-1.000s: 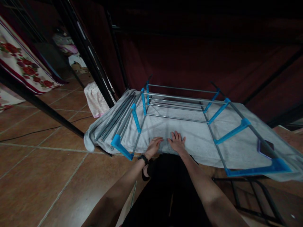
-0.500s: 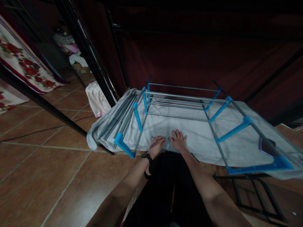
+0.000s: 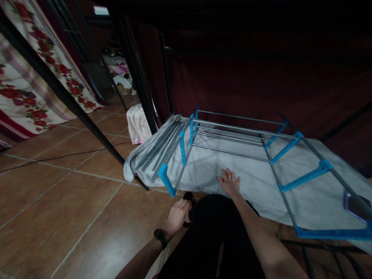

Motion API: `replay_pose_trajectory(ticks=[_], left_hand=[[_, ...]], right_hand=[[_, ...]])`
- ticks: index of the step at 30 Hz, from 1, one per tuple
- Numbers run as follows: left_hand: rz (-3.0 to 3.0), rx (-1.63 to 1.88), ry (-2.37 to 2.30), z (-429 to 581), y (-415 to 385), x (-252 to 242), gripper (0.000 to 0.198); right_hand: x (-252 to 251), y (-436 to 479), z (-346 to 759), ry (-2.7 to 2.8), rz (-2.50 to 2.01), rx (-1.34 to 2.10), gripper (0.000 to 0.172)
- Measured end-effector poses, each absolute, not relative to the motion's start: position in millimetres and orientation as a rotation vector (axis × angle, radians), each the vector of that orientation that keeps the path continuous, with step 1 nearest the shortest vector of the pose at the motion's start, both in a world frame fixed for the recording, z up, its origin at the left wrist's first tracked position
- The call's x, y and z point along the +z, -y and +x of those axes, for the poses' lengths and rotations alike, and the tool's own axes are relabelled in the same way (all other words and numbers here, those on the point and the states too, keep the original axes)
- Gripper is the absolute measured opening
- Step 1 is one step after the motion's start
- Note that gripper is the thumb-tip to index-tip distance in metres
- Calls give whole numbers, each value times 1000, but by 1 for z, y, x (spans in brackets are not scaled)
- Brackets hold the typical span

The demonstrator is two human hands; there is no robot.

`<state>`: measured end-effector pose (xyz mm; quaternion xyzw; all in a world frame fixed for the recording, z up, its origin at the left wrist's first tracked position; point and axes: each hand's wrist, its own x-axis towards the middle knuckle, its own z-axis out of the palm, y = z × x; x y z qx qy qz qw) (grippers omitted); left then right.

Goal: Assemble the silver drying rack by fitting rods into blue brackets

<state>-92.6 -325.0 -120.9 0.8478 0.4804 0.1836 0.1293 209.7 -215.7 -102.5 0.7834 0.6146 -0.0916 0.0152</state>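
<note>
My right hand (image 3: pixel 229 182) lies flat on the light grey cover (image 3: pixel 209 170), fingers spread and holding nothing. Lower down, beside my dark-clothed leg, my left hand (image 3: pixel 178 213) has its fingers bent and close together. It is at my foot, against a black strap or shoe part (image 3: pixel 188 197); what the fingers hold, if anything, is hidden. In front of both hands a partly assembled metal rack (image 3: pixel 232 154) with blue plastic brackets (image 3: pixel 303 176) rests on the cover. Several loose grey tubes (image 3: pixel 159 145) lie at its left.
A phone (image 3: pixel 356 205) lies at the right under a rack tube. Black bed posts (image 3: pixel 66 97) rise at the left, by a floral curtain (image 3: pixel 37 89). A striped cloth (image 3: pixel 138 123) hangs beyond the cover's left end. A dark cable (image 3: pixel 64 155) crosses the tiled floor.
My left hand has left the cover and moved down and left to my foot. My right hand stays flat on the cover. The view has turned left, so the rack appears farther right.
</note>
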Motion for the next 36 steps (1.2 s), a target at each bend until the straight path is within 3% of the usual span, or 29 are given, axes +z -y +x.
replay_pose_trajectory(ticks=[5, 11, 14, 21, 36], left_hand=[[2218, 420, -1749, -176, 346, -136, 31], [1827, 998, -2139, -218, 286, -86, 32], [1770, 1123, -2185, -221, 247, -66, 33], [1767, 686, -2188, -208, 208, -69, 38], [1549, 801, -2174, -224, 166, -69, 38]], right_hand=[[-113, 217, 211, -1954, 2444, -193, 65], [-119, 219, 210, -1938, 2436, -116, 64], [-123, 217, 211, -1915, 2437, -103, 65], [-132, 213, 214, -1917, 2444, -107, 66], [-129, 215, 210, -1921, 2451, -55, 66]])
